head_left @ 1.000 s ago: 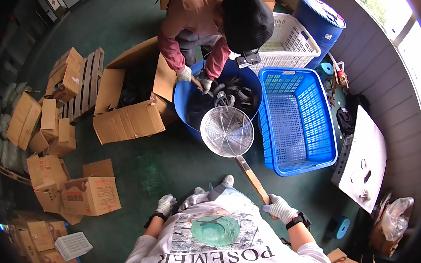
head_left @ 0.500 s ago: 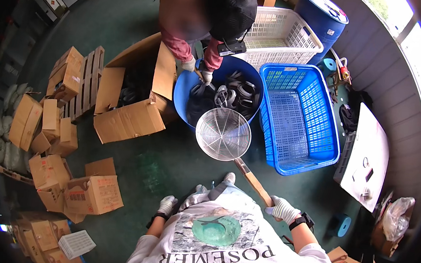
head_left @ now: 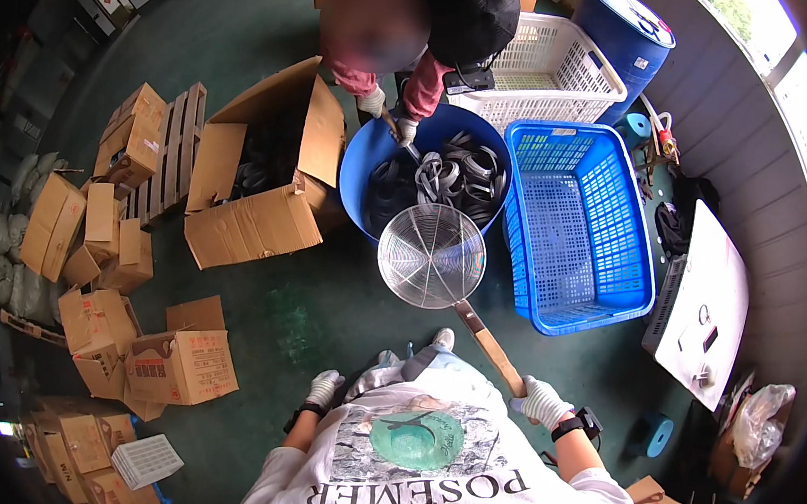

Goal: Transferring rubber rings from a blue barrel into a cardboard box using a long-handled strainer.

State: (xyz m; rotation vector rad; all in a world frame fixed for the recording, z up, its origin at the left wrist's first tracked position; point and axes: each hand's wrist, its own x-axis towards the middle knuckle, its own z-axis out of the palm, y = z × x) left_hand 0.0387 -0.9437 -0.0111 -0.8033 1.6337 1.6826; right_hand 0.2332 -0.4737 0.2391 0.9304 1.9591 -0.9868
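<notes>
My right hand [head_left: 543, 404], in a striped white glove, is closed round the wooden handle of a round wire-mesh skimmer [head_left: 432, 256]. Its mesh bowl overlaps the near rim of a round blue tub [head_left: 360, 144] in view; whether it touches the rim I cannot tell. Dark, ring-shaped pieces [head_left: 471, 177] lie inside the tub, some coiled and shiny. My left hand [head_left: 324, 389], also gloved, hangs beside my hip with loosely bent fingers and no visible object. Across the tub, a co-worker's gloved hands [head_left: 390, 118] hold a stick-like tool reaching into it.
Right of the tub stands a blue mesh basket [head_left: 642, 294], with a white basket [head_left: 610, 90] and blue drum [head_left: 618, 56] behind. A large carton [head_left: 254, 229] of dark pieces sits left. More cartons [head_left: 184, 367] lie farther left; a white panel-topped unit [head_left: 707, 309] stands far right.
The co-worker's hands and tool have shifted right and up, showing more of the tool's shaft. My view has shifted slightly; my right hand still holds the skimmer in nearly the same place.
</notes>
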